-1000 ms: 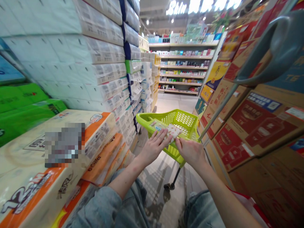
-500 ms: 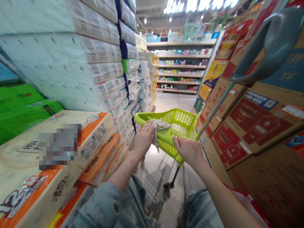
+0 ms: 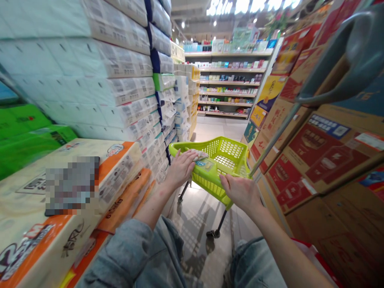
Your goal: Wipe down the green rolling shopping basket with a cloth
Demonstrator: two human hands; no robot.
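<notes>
A lime-green plastic shopping-cart basket [image 3: 210,176] with perforated walls stands in front of me on thin legs with casters. My left hand [image 3: 181,166] lies over its near left rim, pressing a pale patterned cloth [image 3: 200,153] onto the green surface. Most of the cloth is under the fingers. My right hand [image 3: 241,192] grips the near right rim, thumb on top; its other fingers are hidden below. From the basket's right corner a grey pole [image 3: 274,144] slants up to a grey loop handle [image 3: 336,76], close to the camera.
Tissue packs [image 3: 129,60] are stacked high at left. A pixelated dark flat object [image 3: 72,186] lies on a cream and orange pack [image 3: 120,160]. Printed cartons [image 3: 318,148] line the right side. Shelves of small goods [image 3: 228,76] stand beyond the tiled floor [image 3: 207,124].
My left hand has slid slightly left and down along the rim with the cloth. The cloth's hanging end has drawn in, uncovering a label on the rim. My right hand keeps its grip.
</notes>
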